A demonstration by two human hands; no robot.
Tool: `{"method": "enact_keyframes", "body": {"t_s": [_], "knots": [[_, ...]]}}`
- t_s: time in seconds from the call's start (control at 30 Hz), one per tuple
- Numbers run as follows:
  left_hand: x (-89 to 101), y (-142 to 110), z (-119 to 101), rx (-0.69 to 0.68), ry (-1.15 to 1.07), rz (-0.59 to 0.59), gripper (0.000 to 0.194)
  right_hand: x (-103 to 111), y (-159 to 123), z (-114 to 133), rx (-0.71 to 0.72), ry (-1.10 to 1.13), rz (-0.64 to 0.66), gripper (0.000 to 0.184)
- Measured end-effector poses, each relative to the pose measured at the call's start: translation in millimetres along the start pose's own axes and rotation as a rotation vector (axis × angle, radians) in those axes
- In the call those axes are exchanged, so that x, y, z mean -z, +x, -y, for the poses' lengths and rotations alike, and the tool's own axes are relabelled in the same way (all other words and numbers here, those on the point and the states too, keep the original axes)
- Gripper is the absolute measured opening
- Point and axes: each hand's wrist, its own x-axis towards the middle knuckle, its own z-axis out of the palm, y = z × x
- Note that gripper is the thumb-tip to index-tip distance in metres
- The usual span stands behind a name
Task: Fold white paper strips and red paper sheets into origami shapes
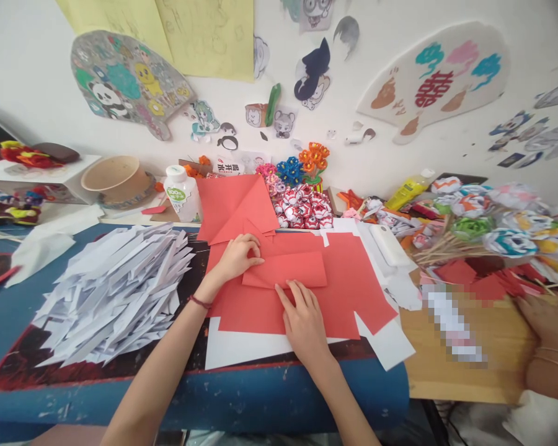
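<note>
A folded strip of red paper (pixel 291 267) lies crosswise on larger red sheets (pixel 348 297). At its left end my left hand (pixel 239 257) has its fingers curled, thumb and fingertips closed on the paper's upper edge. My right hand (pixel 304 316) rests on the lower edge, fingers stretched out and fingertips pressing the fold. More red sheets (pixel 232 201) are stacked just behind, some cut at angles. White paper (pixel 242 350) shows under the red sheets. To the left spreads a large heap of folded white paper pieces (pixel 116 291).
Behind the paper stand a white bottle (pixel 182 193), a wooden bowl (pixel 116 176) and red-and-white paper flowers (pixel 302 207). At right lie a yellow bottle (pixel 409 189) and paper flowers on sticks (pixel 474 226). Another person's hand (pixel 546 319) rests on the wooden table (pixel 446 378).
</note>
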Motion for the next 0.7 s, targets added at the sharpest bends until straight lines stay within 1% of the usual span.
{"method": "enact_keyframes", "body": {"t_s": [0.2, 0.47, 0.7], "knots": [[4.7, 1.1, -1.1, 0.006, -0.08, -0.031, 0.016, 2.6, 1.0, 0.7, -0.02, 0.03, 0.038, 0.067], [4.0, 0.5, -3.0, 0.029, -0.102, -0.058, 0.016, 1.9, 2.1, 0.3, -0.031, 0.073, 0.04, 0.07], [-0.2, -2.6, -3.0, 0.034, -0.083, -0.078, 0.016, -0.3, 1.3, -0.8, -0.031, 0.076, 0.043, 0.067]]}}
